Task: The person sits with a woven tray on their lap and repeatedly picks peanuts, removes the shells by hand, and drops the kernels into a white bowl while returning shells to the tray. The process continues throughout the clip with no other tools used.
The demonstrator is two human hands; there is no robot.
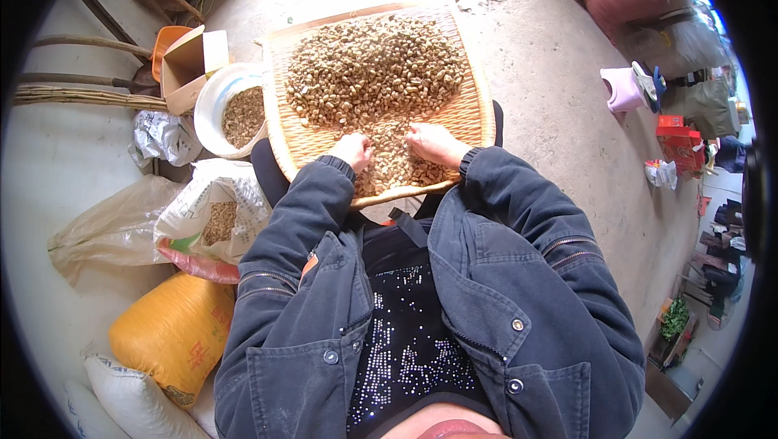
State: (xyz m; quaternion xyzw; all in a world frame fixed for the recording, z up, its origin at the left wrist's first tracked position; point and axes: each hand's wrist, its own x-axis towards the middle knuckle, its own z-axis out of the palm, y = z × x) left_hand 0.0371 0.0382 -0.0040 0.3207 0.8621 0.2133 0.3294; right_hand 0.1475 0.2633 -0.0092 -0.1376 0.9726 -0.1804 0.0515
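Observation:
A woven wicker tray [480, 98] lies across my lap, its near rim close to my body. A large heap of small brownish pods or beans [377, 68] covers its far part, and a smaller, paler pile [389, 162] spreads towards the near rim. My left hand [354, 150] rests at the left edge of this smaller pile, fingers curled. Opposite it, my right hand [434, 144] is at the pile's right edge with thumb and fingers drawn together. Whether either hand pinches a piece cannot be made out.
Left of the tray stand a white bucket [209, 117] holding brownish pieces, an open cardboard box [185, 68] and an open woven sack [243, 196]. Filled yellow [176, 329] and white sacks [134, 399] lie nearer. A pink stool [623, 89] stands at right on the concrete floor.

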